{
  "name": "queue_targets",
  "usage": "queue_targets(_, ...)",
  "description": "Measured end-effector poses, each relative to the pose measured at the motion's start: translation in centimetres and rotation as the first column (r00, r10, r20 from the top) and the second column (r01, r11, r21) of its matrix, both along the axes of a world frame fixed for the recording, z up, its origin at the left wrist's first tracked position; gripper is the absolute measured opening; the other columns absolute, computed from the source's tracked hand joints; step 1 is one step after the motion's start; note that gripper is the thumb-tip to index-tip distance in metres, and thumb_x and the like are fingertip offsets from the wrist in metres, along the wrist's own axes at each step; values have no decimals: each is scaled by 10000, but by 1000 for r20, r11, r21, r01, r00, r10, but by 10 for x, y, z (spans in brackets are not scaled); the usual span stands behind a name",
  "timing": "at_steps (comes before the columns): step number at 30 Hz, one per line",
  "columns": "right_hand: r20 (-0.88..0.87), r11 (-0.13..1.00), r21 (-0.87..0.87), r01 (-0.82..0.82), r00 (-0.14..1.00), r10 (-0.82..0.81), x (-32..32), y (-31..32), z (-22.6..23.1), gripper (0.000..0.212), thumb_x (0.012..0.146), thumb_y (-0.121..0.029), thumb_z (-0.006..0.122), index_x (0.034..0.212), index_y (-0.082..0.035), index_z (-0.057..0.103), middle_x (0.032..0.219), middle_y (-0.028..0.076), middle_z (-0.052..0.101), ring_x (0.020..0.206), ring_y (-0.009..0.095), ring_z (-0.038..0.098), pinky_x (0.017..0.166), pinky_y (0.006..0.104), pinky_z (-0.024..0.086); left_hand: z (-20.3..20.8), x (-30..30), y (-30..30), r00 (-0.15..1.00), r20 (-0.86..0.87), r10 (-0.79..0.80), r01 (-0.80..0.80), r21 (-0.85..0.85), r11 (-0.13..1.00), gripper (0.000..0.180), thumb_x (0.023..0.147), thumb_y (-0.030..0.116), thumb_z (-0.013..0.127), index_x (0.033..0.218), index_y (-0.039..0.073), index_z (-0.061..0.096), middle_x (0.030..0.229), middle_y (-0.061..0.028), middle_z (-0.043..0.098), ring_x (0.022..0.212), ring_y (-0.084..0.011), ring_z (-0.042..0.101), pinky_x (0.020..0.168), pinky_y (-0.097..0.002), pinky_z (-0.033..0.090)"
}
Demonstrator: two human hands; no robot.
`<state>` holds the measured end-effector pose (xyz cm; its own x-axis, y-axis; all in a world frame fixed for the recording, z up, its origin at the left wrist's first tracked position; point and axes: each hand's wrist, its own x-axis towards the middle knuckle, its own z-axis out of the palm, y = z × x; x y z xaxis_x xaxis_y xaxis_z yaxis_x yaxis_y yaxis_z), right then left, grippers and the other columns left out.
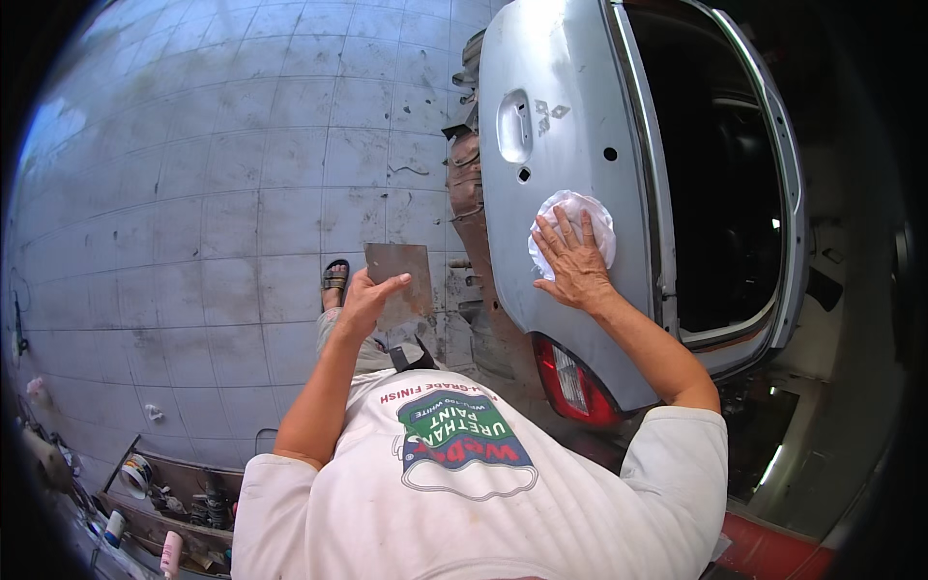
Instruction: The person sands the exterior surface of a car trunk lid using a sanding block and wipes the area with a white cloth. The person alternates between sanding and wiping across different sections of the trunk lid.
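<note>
Head view: my right hand (577,269) lies palm-down with fingers loosely spread on a round white cloth (598,215), which rests against the back of a grey car (570,58) and shows past my fingertips, while my left hand (362,304) is closed on a flat metal plate (406,275), thumb across its face and the other fingers mostly hidden. Car surface dull, patchy, with dark holes beyond the cloth and a red-and-clear tail light (572,382) nearer me. Room: pale, stained tiled floor (213,174) leftward, bottles (171,554) by a cluttered box at lower left.
</note>
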<state>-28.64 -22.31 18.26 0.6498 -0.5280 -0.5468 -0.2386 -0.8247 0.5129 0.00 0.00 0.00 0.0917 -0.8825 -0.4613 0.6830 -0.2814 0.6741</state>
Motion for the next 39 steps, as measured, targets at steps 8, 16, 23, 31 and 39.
queue_targets(8, 77, 991, -134, 4, 997, 6, 155, -183, -35, 706, 991, -527, 573, 1589, -163, 485, 1710, 46, 366, 1620, 304, 210, 1302, 613, 64, -23, 81, -76, 979, 79, -186, 184, 33, 982, 269, 938, 189, 812, 1125, 8, 742, 1021, -26, 756, 884, -97, 664, 814, -283, 526)
queue_targets(16, 54, 999, -27, 17, 998, -15, 145, -195, -4, 695, 937, -489, 632, 1567, -215, 525, 1699, 22, 391, 1613, 264, 244, 1322, 550, 70, -23, 94, -145, 981, 167, -99, 83, 101, 991, 285, 924, 167, 799, 1145, 2, 728, 980, -16, 751, 862, -86, 650, 771, -281, 530)
queue_targets(23, 273, 992, 119, 37, 960, -69, 80, -189, 80, 705, 848, -567, 727, 1514, -390, 575, 1698, -87, 387, 1621, 184, 217, 1324, 604, 26, 9, -11, -271, 981, -193, -5, 1, -22, 1000, 347, 907, 182, 813, 1175, -3, 693, 1062, -56, 747, 913, -137, 693, 834, -317, 566)
queue_targets(31, 595, 995, 9, 97, 799, -84, 58, -197, 56, 582, 858, -436, 726, 1433, -367, 667, 1665, -23, 459, 1588, 251, 328, 1307, 641, 79, 27, -59, -319, 988, -105, 116, -116, 1, 993, 367, 865, 161, 814, 1130, -41, 660, 997, -109, 747, 833, -164, 711, 723, -344, 597)
queue_targets(39, 599, 993, -50, 109, 799, -57, 59, -199, 51, 601, 889, -379, 692, 1484, -337, 625, 1679, 7, 441, 1596, 266, 313, 1308, 625, 119, 36, -53, -346, 984, -68, 164, -169, -81, 982, 351, 864, 134, 786, 1149, -31, 664, 945, -108, 750, 824, -172, 712, 730, -336, 598)
